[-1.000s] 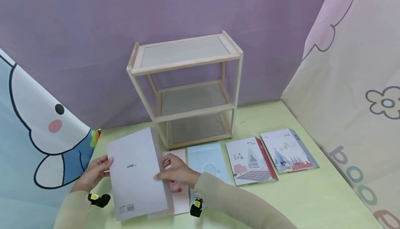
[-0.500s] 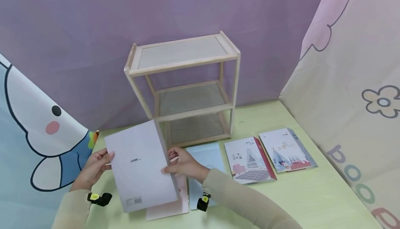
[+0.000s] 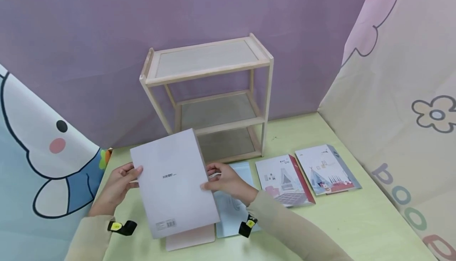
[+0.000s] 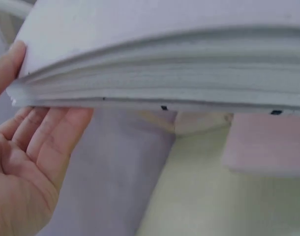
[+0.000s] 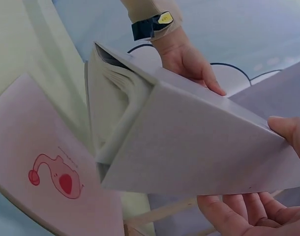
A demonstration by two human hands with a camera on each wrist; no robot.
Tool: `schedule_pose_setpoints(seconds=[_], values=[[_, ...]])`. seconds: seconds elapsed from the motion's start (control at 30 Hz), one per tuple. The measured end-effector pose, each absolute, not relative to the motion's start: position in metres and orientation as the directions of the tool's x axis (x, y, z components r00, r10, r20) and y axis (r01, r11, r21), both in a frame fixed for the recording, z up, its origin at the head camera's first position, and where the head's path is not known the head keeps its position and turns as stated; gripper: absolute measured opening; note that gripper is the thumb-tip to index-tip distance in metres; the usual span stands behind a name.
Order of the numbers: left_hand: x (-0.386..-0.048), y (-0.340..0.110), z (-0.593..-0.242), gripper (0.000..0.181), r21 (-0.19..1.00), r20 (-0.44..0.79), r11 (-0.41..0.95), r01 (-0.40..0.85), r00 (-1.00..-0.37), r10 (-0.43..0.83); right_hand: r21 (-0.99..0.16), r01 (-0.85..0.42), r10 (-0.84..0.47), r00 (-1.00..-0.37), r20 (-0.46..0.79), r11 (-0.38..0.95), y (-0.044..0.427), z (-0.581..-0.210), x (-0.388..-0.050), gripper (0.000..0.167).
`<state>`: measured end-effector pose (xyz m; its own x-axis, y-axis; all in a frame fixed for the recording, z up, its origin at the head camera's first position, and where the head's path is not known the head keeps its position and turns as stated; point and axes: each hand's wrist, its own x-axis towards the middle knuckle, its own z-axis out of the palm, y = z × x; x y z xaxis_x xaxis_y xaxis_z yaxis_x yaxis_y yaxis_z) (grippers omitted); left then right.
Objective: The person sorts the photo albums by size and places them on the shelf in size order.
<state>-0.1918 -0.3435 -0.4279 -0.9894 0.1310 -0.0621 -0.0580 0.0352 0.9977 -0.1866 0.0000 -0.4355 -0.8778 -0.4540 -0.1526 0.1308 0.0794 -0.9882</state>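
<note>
A thick white album [image 3: 174, 190], with small print and a barcode on the face toward me, is held tilted above the table. My left hand [image 3: 119, 186] pinches its left edge, thumb on top and fingers beneath. The right hand [image 3: 229, 184] grips the spine side; in the right wrist view its thumb and fingers [image 5: 233, 211] lie on either face. Many page edges show in the left wrist view. Under the album lies a pink book [image 3: 192, 238] with a red elephant-like drawing, mostly covered in the head view. Beside it a light blue book [image 3: 231, 209] is partly hidden by the right hand.
A wooden rack [image 3: 206, 126] with three levels stands behind the album, against a purple curtain. Two illustrated albums lie at the right, one with a red spine [image 3: 303, 180] and one with a grey spine [image 3: 345, 166]. Printed curtains border the table [image 3: 342, 221] on both sides.
Both hands have carried the white album to the right and slightly up, toward the rack. It covers more of the pink book and the lower shelf. The other albums stay put.
</note>
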Motion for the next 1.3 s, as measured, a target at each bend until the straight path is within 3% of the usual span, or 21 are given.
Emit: schedule_pose_setpoints(seconds=[0.3, 0.53, 0.73, 1.13, 1.3], values=[[-0.193, -0.305, -0.397, 0.009, 0.986, -0.13, 0.119, -0.119, -0.987, 0.09, -0.992, 0.119, -0.489, -0.868, -0.085, -0.04, 0.032, -0.427, -0.185, 0.052], [-0.196, -0.279, -0.381, 0.02, 0.978, -0.17, 0.135, -0.157, -0.981, 0.096, -0.984, 0.163, -0.458, -0.882, -0.113, -0.07, 0.054, -0.422, -0.181, 0.052], [-0.196, -0.263, -0.367, 0.008, 0.987, -0.157, 0.062, -0.149, -0.975, 0.156, -0.979, 0.18, -0.433, -0.893, -0.123, -0.093, 0.073, -0.41, -0.173, 0.059], [-0.197, -0.241, -0.34, 0.021, 0.968, -0.09, -0.204, -0.146, -0.962, 0.258, -0.983, 0.168, -0.402, -0.907, -0.123, -0.079, 0.1, -0.383, -0.169, 0.057], [-0.198, -0.236, -0.332, 0.022, 0.959, -0.067, -0.249, -0.134, -0.963, 0.26, -0.989, 0.124, -0.39, -0.917, -0.082, -0.086, 0.105, -0.374, -0.171, 0.056]])
